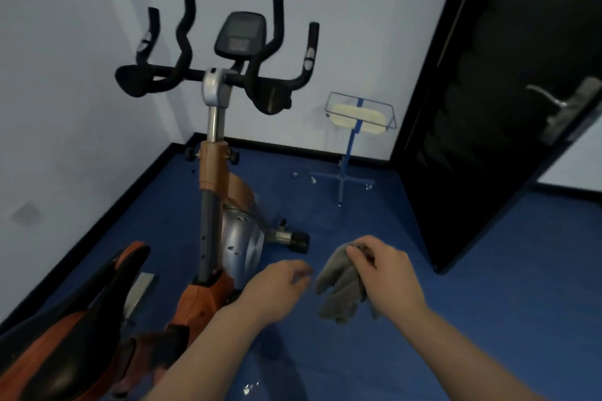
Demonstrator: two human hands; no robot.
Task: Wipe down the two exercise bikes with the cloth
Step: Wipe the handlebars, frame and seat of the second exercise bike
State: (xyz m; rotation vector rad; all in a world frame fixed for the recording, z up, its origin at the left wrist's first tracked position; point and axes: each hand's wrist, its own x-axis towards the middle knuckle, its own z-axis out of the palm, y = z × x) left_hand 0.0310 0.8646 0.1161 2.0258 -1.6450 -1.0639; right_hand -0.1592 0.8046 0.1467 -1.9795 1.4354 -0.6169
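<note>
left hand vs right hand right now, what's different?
The right hand grips the grey cloth, which hangs from it; the left hand holds nothing, fingers loosely curled. The right hand sits slightly higher in view. Both hover over the blue floor beside the bike.

Dim, bluish indoor light, flat and even, with soft shadows. The whole frame is soft, and motion blur smears the handlebars [208, 42] at upper centre. Wide-angle distortion bends the door [508, 107] at right (noticeably slanted). A small glare spot glints at bottom centre.
</note>
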